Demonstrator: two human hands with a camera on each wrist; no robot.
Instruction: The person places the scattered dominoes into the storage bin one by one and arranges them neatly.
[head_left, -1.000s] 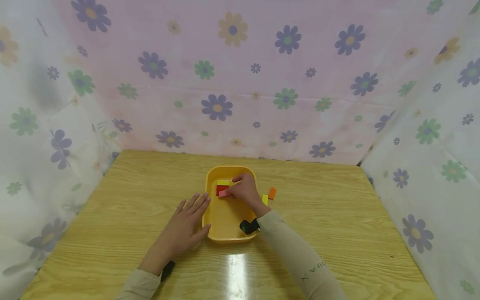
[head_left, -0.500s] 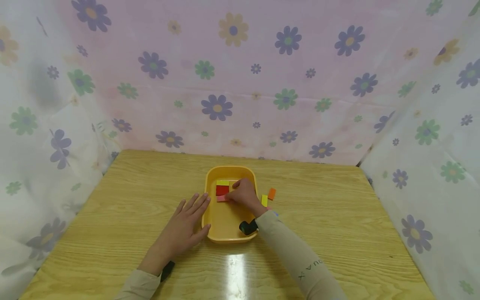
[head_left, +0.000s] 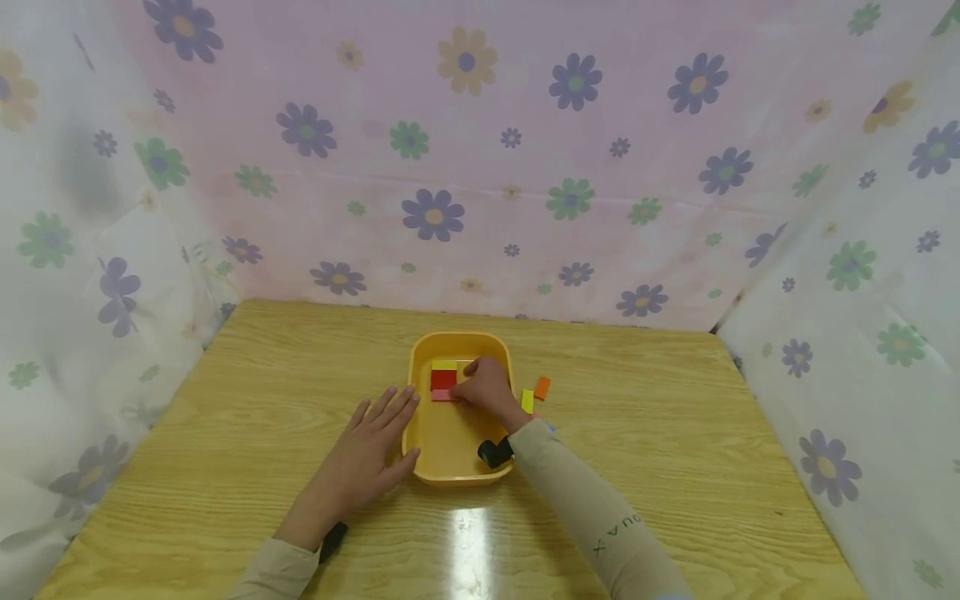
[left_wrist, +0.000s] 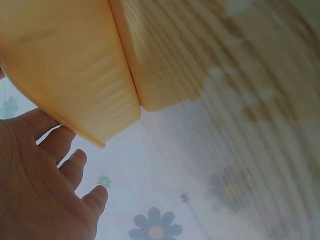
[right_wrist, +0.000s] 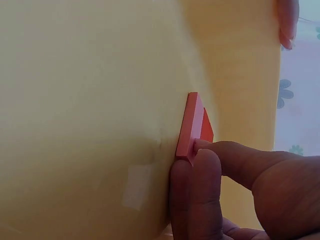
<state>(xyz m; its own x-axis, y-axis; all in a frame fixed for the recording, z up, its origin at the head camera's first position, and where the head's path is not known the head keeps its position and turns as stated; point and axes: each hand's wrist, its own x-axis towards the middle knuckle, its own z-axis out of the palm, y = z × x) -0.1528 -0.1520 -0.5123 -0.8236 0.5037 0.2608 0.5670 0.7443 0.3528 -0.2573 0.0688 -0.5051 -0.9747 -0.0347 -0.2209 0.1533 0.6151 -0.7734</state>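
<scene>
A yellow-orange plastic tray stands on the wooden table. Inside it, a yellow block, a red block and a pink block form a row near the left wall. My right hand reaches into the tray and pinches the near end of the pink block between thumb and fingertips. The red block shows just behind it in the right wrist view. Outside, my left hand rests its fairly straight fingers against the tray's left rim, also visible in the left wrist view.
Right of the tray lie an orange block and a yellow block. A blue piece is mostly covered by the right sleeve. Flowered cloth encloses the table at the back and sides.
The pink block, slanted and partly over the red one a second ago, has come down towards me and now lies straight along it. My right hand moved with it; the left has stayed.
</scene>
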